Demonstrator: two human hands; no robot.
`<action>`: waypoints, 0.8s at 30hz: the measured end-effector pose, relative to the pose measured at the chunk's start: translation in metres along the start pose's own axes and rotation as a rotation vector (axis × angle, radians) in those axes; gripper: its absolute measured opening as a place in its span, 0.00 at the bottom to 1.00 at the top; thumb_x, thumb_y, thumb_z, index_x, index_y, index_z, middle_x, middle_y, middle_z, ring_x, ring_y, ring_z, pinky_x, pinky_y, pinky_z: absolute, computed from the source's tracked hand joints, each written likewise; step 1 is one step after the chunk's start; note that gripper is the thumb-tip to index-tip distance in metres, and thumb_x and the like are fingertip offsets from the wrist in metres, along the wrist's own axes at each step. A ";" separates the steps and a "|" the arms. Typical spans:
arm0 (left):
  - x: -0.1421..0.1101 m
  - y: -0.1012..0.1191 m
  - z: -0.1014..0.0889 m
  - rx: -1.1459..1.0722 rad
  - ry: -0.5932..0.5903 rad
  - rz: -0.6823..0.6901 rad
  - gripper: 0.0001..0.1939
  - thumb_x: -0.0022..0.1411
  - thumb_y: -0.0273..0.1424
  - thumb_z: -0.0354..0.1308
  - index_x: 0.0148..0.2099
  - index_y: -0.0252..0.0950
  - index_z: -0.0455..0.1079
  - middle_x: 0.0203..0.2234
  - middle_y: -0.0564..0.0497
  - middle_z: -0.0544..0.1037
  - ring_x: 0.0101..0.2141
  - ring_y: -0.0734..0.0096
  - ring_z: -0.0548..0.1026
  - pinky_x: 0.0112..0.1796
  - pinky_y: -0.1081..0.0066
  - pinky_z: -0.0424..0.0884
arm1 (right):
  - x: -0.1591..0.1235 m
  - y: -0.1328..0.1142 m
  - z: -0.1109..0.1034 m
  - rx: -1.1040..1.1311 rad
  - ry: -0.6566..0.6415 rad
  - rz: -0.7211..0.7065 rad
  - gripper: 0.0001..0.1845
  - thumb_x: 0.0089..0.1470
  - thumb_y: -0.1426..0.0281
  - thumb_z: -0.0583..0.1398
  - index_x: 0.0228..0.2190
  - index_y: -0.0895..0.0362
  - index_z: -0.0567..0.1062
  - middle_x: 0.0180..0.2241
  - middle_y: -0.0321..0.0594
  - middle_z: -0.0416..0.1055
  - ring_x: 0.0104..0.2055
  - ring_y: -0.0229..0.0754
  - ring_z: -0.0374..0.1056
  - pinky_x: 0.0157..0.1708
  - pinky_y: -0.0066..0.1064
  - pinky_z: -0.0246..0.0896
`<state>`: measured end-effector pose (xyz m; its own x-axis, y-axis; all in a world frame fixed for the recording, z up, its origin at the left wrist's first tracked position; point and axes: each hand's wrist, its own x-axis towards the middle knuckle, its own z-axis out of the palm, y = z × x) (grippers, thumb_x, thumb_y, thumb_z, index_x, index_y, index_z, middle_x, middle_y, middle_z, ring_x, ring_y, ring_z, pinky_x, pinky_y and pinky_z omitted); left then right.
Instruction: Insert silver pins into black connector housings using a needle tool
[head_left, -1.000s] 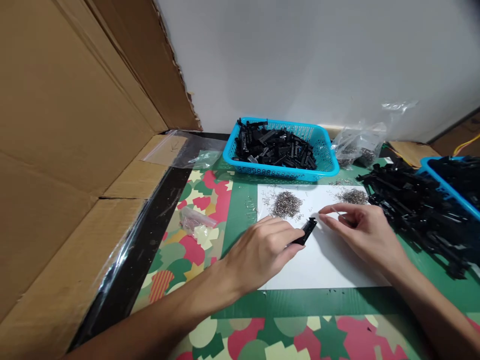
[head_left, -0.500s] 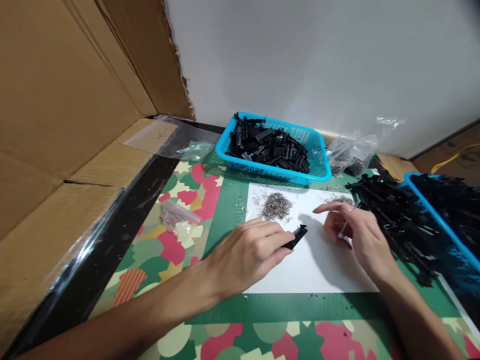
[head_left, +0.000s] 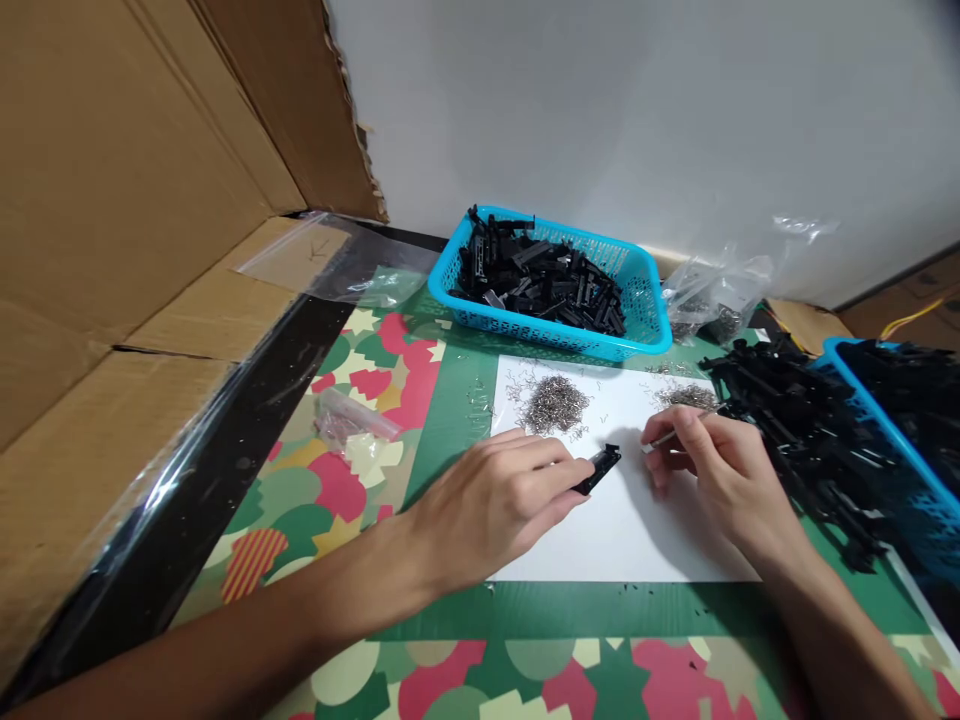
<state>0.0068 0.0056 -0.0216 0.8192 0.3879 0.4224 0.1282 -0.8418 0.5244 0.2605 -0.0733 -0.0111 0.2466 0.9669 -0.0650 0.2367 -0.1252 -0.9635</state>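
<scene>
My left hand [head_left: 506, 500] is closed over a small black plastic part [head_left: 602, 466], whose notched end sticks out past the fingertips above the white sheet [head_left: 592, 545]. To its right, my right hand [head_left: 720, 465] pinches a thin rod-like tool [head_left: 664, 440] with a white tip that points toward the black part, a short gap away. Just beyond the left hand lies a pile of tiny bent metal pieces [head_left: 555, 404], some scattered around it. A second pile of metal pieces [head_left: 686, 398] sits behind the right hand, which partly covers it.
A blue basket [head_left: 555, 340] of black parts stands at the back. Loose black parts [head_left: 802, 440] heap at the right beside another blue basket [head_left: 885, 420]. Clear bags [head_left: 716, 290] lie behind, a small bag [head_left: 356, 425] at left, and cardboard [head_left: 150, 180] rises on the left.
The rod in my right hand has turned so its white tip now points left, and the fingers have closed around it. My left hand keeps the black part in nearly the same place.
</scene>
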 end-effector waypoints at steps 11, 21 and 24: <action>-0.001 -0.004 0.000 0.012 0.000 0.014 0.09 0.76 0.24 0.59 0.55 0.32 0.76 0.42 0.47 0.84 0.40 0.58 0.83 0.40 0.60 0.74 | 0.007 -0.002 -0.002 0.462 -0.126 0.156 0.21 0.62 0.51 0.70 0.34 0.58 0.82 0.27 0.42 0.80 0.25 0.39 0.76 0.31 0.29 0.77; 0.000 -0.005 -0.006 0.029 -0.002 0.003 0.10 0.79 0.26 0.55 0.57 0.35 0.75 0.43 0.47 0.84 0.39 0.59 0.81 0.40 0.61 0.75 | 0.006 -0.003 0.000 0.046 -0.045 -0.122 0.10 0.66 0.63 0.67 0.35 0.56 0.80 0.34 0.41 0.79 0.34 0.41 0.74 0.35 0.33 0.70; 0.002 -0.003 -0.006 0.121 -0.028 0.076 0.10 0.80 0.25 0.53 0.56 0.32 0.74 0.40 0.46 0.83 0.37 0.59 0.81 0.37 0.60 0.73 | 0.003 -0.002 0.004 -0.211 -0.098 -0.209 0.08 0.70 0.65 0.62 0.38 0.55 0.79 0.37 0.40 0.77 0.36 0.41 0.71 0.36 0.32 0.64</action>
<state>0.0049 0.0110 -0.0176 0.8441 0.3118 0.4362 0.1296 -0.9081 0.3982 0.2568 -0.0692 -0.0109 0.0823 0.9921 0.0942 0.4655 0.0453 -0.8839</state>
